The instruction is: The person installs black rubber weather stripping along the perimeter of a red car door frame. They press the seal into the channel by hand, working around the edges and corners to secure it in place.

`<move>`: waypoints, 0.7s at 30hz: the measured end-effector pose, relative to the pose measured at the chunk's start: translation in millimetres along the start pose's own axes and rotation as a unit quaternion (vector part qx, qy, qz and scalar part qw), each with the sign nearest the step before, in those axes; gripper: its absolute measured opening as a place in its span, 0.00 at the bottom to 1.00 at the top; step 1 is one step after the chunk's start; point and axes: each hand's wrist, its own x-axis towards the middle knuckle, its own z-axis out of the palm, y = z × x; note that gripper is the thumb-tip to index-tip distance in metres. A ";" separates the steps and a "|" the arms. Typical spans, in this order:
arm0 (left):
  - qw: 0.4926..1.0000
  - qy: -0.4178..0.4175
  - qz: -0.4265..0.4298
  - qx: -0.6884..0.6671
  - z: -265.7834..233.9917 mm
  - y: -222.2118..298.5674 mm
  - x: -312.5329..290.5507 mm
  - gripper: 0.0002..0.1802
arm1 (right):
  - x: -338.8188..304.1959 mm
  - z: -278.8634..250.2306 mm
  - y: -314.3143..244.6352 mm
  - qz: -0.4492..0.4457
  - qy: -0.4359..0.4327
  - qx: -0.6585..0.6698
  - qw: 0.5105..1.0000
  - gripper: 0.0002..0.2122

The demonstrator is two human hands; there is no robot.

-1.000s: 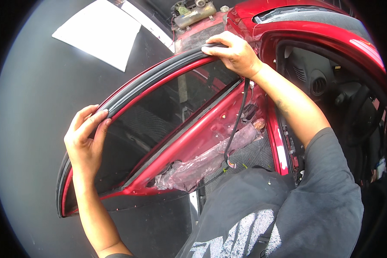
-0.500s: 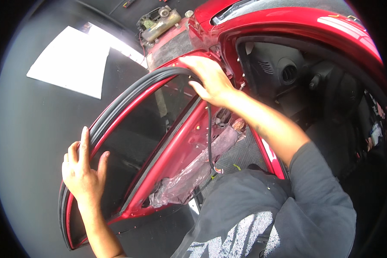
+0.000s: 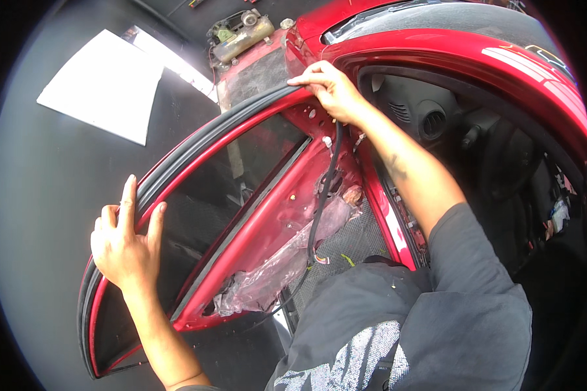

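The open red car door (image 3: 261,251) stands before me, its dark window glass (image 3: 202,195) in the frame. Along the curved top of that frame runs a black rubber weatherstrip (image 3: 195,143). At the door's upper front corner, my right hand (image 3: 332,91) pinches the weatherstrip between thumb and fingers. My left hand (image 3: 127,251) rests on the frame's rear part, touching the strip, with the index finger stretched along it and the thumb apart over the glass. Part of the strip under the left palm is hidden.
Crumpled clear plastic film (image 3: 274,267) covers part of the inner door panel, where a black wiring cable (image 3: 316,221) hangs. Right of me is the car's interior with a dashboard vent (image 3: 434,124). An air compressor (image 3: 241,39) and a white panel (image 3: 104,88) lie beyond the door.
My right hand has gone from spread over the front corner to pinching the weatherstrip there, lifting slightly. The strip's front end now lies straighter. My left hand stays on the frame.
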 end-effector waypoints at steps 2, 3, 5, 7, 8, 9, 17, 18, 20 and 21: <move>1.000 -0.006 -0.001 0.003 -1.0 -1.0 -1.0 0.33 | 11.0 0.5 2.1 -0.072 -0.010 -0.020 0.997 0.21; 1.000 -0.006 0.004 0.012 -1.3 -0.5 0.1 0.34 | 15.5 0.7 9.4 -0.096 -0.006 -0.043 0.994 0.22; 1.000 -0.012 -0.004 0.014 -2.1 1.2 1.3 0.34 | 18.5 5.6 16.2 -0.115 0.012 -0.060 0.991 0.24; 1.000 -0.014 -0.002 0.017 -1.7 1.2 0.0 0.34 | 13.7 14.7 15.2 -0.117 0.034 -0.056 0.991 0.23; 1.000 -0.013 0.000 0.016 -1.1 -0.5 0.4 0.34 | 13.2 15.8 14.7 -0.120 0.047 -0.056 0.990 0.23; 1.000 -0.011 0.001 0.013 0.1 -2.6 -0.5 0.34 | 9.1 20.0 18.5 -0.127 0.062 -0.085 0.986 0.23; 1.000 -0.016 0.006 0.007 -1.6 -1.7 0.8 0.33 | -9.2 25.2 9.0 -0.094 0.049 -0.058 0.993 0.25; 1.000 -0.019 0.006 0.007 -1.6 -1.6 1.5 0.33 | -12.8 23.0 9.5 -0.114 0.047 -0.099 0.987 0.24; 1.000 -0.010 0.013 0.007 -0.8 -0.9 5.7 0.32 | -11.7 22.5 15.7 -0.202 0.085 -0.196 0.956 0.28; 1.000 -0.005 0.018 0.004 1.9 -0.8 4.4 0.32 | -11.6 15.7 7.4 -0.156 0.026 -0.188 0.969 0.28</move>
